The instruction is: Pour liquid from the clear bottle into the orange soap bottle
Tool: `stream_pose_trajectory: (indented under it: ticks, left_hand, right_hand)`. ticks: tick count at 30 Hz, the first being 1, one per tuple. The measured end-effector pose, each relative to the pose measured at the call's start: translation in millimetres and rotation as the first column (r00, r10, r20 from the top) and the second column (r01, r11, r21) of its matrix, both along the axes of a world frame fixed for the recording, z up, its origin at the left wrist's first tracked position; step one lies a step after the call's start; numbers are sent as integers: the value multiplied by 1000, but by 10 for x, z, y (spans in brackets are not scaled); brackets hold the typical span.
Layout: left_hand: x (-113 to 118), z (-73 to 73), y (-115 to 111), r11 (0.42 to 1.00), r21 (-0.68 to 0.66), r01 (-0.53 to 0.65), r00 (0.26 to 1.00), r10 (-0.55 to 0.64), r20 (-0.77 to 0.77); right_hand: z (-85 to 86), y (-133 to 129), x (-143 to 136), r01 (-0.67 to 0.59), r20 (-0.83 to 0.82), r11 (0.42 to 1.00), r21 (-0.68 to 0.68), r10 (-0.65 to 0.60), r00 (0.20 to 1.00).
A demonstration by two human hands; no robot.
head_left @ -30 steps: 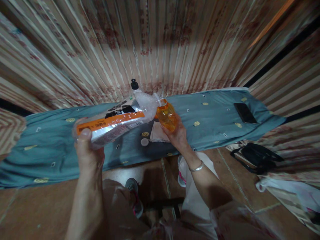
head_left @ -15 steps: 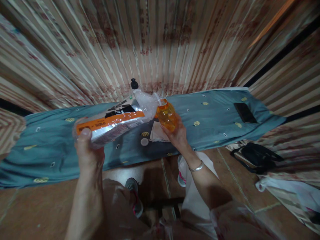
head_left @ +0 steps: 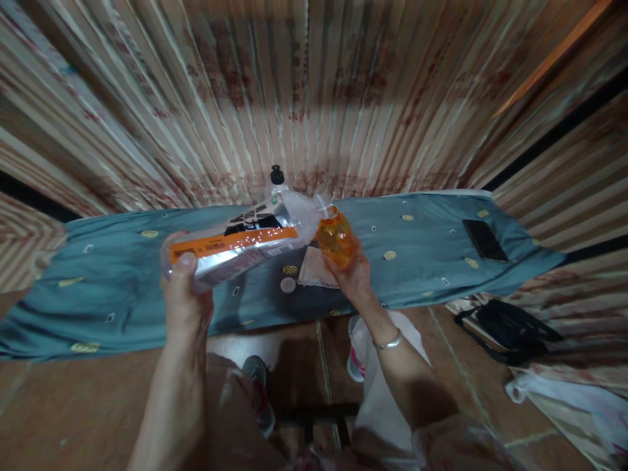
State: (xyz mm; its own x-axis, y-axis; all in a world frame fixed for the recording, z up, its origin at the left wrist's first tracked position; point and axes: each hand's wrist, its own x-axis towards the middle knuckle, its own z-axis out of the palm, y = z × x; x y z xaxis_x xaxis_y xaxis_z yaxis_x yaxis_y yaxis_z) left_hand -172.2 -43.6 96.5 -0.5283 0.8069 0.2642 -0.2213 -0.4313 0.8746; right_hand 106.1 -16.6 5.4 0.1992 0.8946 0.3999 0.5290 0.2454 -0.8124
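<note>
Big clear bottle (head_left: pixel 245 243) lies near-horizontal over the blue cloth (head_left: pixel 422 261), neck pointing right w/ mouth at the small orange bottle (head_left: pixel 335 237). My left hand (head_left: pixel 186 302) grips its base end; right hand (head_left: pixel 354 278) clasps the orange one upright.

Place: a home room, likely a bedroom or sitting corner | Evidence: pleated patterned curtains (head_left: pixel 314 98) across the whole back; narrow surface draped in teal cloth (head_left: pixel 417 235); tiled floor (head_left: pixel 73 405); phone (head_left: pixel 483 239) lying on the cloth; black bag (head_left: pixel 510 330) on the floor.
</note>
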Motion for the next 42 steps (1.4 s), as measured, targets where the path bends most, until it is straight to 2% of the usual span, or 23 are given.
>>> stream_pose_trajectory:
  ticks: [8, 16, 26, 34, 42]
  left_hand:
    - [-49, -78, 17, 998, -26, -52, 998, 52, 30]
    - [-25, -38, -6, 995, -79, -64, 992, 72, 106]
    - [-53, -93, -20, 995, -88, -54, 998, 58, 34]
    - [-68, -117, -13, 995, -70, -67, 998, 65, -23]
    - [-66, -106, -7, 997, -59, -56, 998, 56, 12]
  right_hand:
    - [-20, -9, -22, 25, -32, 999, 26, -25, 999]
    - [-44, 17, -35, 19, -61, 999, 35, -16, 998]
    - [-150, 25, -45, 49, -41, 997, 53, -47, 998]
    - [-106, 15, -54, 61, -50, 998, 25, -59, 997]
    - [-79, 3, -50, 69, -80, 998, 8, -68, 995]
